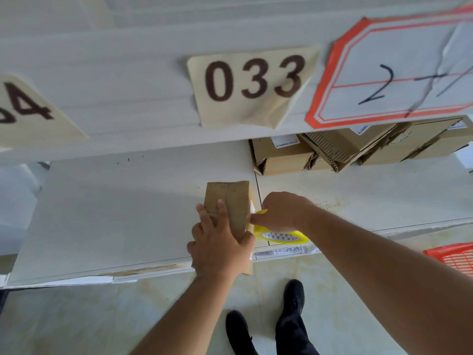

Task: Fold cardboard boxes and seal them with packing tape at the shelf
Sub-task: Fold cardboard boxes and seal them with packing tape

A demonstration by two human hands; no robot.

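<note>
Our left hand (220,242) presses flat on the small brown box (230,203); our right hand (279,211) grips, seemingly, the yellow tape roll (281,237).

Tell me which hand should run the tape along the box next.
Probably the right hand. It already grips the yellow tape roll against the right edge of the box. The left hand lies on top of the box, pressing it onto the shelf, so it is best kept as the brace.

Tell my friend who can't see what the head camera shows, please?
A left hand presses a small box on a shelf while the right hand holds a yellow tape roll beside it. More boxes sit behind.
</note>
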